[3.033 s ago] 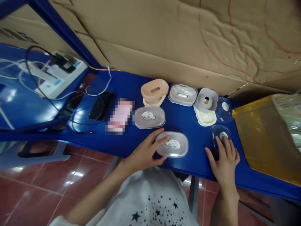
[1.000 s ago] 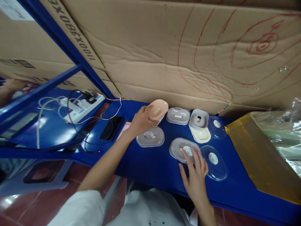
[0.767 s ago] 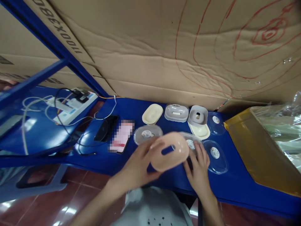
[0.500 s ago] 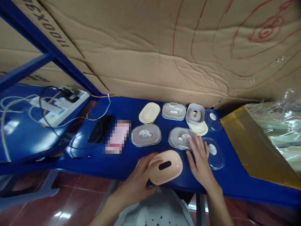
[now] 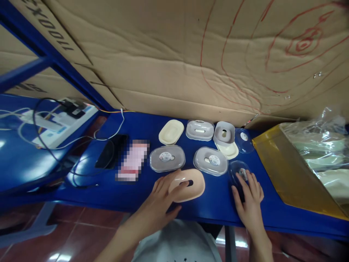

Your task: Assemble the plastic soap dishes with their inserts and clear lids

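A peach oval soap dish (image 5: 197, 187) with a dark slot is at the near edge of the blue table. My left hand (image 5: 165, 194) grips its left end, with one finger across the slot and the thumb by the near rim. My right hand (image 5: 251, 196) is open, fingers spread, over a clear plastic lid (image 5: 233, 169) with a round label and touching it. Two grey soap boxes under clear lids, the left one (image 5: 174, 165) and the right one (image 5: 200, 163), lie just beyond the dish.
Behind are a cream dish (image 5: 171, 131), a grey box (image 5: 200, 135), another grey box (image 5: 230, 136) on a cream piece, and a clear lid (image 5: 245, 147). An open carton (image 5: 289, 178) bounds the right. A phone (image 5: 133, 160), cables and a power strip (image 5: 65, 125) lie left.
My right hand has moved right from the grey lidded box onto the clear lid. The peach dish has shifted slightly away from me, and a left finger now lies over its slot.
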`<state>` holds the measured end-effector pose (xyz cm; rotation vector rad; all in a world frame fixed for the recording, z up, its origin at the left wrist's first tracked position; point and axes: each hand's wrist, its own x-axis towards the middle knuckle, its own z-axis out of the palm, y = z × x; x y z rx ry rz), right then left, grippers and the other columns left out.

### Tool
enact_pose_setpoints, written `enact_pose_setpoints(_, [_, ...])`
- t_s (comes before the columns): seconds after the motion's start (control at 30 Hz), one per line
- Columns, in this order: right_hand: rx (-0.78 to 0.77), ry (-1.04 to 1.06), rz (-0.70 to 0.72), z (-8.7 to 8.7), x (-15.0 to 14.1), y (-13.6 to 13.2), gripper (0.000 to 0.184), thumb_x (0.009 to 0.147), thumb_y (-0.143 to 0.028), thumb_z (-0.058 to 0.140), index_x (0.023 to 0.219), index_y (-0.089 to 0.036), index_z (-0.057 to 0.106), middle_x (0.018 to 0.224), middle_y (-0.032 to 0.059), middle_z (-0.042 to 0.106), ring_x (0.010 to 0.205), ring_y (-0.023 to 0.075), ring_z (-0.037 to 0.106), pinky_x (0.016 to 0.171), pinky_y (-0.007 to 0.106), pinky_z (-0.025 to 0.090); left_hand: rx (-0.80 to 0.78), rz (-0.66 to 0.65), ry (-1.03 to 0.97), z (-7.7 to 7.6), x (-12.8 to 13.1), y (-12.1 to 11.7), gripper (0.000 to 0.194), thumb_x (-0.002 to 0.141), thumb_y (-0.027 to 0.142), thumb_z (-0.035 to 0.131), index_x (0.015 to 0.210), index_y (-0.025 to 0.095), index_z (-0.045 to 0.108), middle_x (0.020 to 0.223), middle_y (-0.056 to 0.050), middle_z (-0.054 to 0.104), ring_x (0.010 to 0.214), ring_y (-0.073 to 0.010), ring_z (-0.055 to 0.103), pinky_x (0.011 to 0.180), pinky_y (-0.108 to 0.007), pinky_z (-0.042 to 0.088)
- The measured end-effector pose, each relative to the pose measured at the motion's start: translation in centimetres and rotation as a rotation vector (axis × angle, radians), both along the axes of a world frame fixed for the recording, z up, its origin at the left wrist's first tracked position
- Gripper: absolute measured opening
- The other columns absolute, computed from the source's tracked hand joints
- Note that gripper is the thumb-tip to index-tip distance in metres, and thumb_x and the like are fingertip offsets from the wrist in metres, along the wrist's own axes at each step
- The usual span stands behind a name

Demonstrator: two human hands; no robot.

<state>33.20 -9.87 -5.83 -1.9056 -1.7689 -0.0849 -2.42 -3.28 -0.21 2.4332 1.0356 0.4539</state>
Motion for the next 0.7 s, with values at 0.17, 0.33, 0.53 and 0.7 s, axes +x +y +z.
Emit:
enact_pose_setpoints(0.17, [0.077,0.065,0.124,0.8,-3.7,0.1,0.040,0.109,-0.025,0.057,0.148,-0.029,0.061,0.163,0.0129,0.055,0.156,0.0351,0.045,0.121,0.059,0.036,0.119,0.064,-0.087,2.2,-0.7,5.7,0.053,0.105,0.026,0.063,0.156,0.032,0.050,0.152,-0.009,0.063,0.142,-0.0305,0.059,0.118,-0.051,0.051])
enact_pose_setpoints(0.33, [0.069,0.077,0.454,1.7,-10.3,-0.9,0.043,0.105,-0.014,0.057,0.144,-0.030,0.065,0.135,0.0069,0.073,0.128,0.0257,0.066,0.109,0.046,0.045,-0.027,0.471,0.314,2.6,1.5,16.7,0.077,0.102,0.053,0.065,0.167,0.023,0.036,0.162,-0.019,0.051,0.149,-0.0416,0.051,0.119,-0.057,0.044])
enact_pose_setpoints(0.53, [-0.039,0.215,0.568,2.0,-14.2,-1.1,0.034,0.105,-0.013,0.055,0.132,-0.025,0.071,0.127,0.0100,0.075,0.113,0.0256,0.071,0.093,0.043,0.060,-0.144,0.462,0.453,3.0,4.3,21.5,0.094,0.091,0.067,0.072,0.166,0.024,0.035,0.150,-0.024,0.059,0.139,-0.0459,0.060,0.107,-0.056,0.052])
enact_pose_setpoints(0.7, [-0.146,0.215,0.621,2.3,-14.7,0.1,0.038,0.105,-0.017,0.057,0.141,-0.025,0.067,0.149,0.0120,0.067,0.130,0.0287,0.068,0.111,0.053,0.059,-0.161,0.448,0.516,4.0,5.1,22.3,0.090,0.085,0.056,0.079,0.160,0.023,0.043,0.146,-0.024,0.061,0.138,-0.0458,0.060,0.107,-0.055,0.051])
